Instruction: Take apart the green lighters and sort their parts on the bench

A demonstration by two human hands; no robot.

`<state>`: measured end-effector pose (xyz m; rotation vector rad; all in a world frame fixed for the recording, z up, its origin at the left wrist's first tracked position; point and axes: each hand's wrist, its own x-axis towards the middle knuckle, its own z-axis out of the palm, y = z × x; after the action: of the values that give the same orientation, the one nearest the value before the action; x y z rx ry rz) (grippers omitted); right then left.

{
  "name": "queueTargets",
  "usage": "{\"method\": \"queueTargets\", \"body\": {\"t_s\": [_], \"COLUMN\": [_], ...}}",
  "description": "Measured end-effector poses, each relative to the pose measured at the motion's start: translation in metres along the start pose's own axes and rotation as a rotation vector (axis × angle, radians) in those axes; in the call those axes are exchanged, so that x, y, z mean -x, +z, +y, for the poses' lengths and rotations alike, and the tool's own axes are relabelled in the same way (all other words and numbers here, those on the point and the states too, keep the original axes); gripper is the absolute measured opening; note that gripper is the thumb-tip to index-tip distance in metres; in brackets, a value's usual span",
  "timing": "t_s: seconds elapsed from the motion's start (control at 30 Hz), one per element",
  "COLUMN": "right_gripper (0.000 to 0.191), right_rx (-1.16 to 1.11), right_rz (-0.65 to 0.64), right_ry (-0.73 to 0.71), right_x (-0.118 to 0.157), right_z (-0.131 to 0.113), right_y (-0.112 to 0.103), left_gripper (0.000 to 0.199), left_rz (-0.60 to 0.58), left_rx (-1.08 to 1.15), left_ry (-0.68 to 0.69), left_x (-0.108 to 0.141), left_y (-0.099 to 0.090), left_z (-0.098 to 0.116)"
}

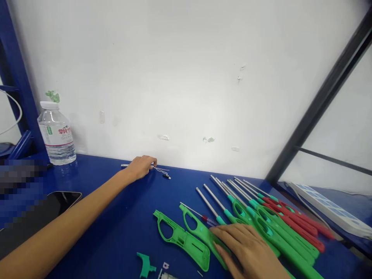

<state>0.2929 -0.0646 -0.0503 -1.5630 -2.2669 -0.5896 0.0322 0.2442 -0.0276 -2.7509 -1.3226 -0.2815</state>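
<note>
At the back of the blue table, my left hand [142, 166] has its fingers closed round a thin metal lighter tube [124, 166], partly hidden by the hand. White wires [161, 170] with a small black end piece [166, 176] trail out to its right. My right hand [244, 244], fingers stretched out, rests low over a green lighter shell half [200, 226]. Just by its fingertips lies a screwdriver [205, 218] with a red and clear handle, its end reaching toward the hand. Another green shell half [183, 242] lies open to the left, near a teal trigger [145, 265].
Several long lighters with green [280, 232] or red [293, 221] handles fan out at the right. A water bottle [56, 133] stands back left, a dark phone [62, 201] nearer. Small parts [165, 266] lie at the front. A power strip [331, 207] lies beyond the frame bar.
</note>
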Motion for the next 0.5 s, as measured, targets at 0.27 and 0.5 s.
{"method": "queueTargets", "body": {"t_s": [0.27,0.5], "right_gripper": [0.031,0.031], "right_rx": [0.076,0.074], "right_rz": [-0.042,-0.01], "right_ry": [-0.011,-0.108], "right_x": [0.003,-0.004], "right_z": [-0.008,-0.003], "right_y": [0.014,0.0], "left_gripper": [0.035,0.033], "left_rz": [0.104,0.188], "left_rx": [-0.076,-0.042], "left_ry": [0.001,-0.006], "left_x": [0.005,0.011], "left_y": [0.025,0.034], "left_z": [0.004,0.004]}}
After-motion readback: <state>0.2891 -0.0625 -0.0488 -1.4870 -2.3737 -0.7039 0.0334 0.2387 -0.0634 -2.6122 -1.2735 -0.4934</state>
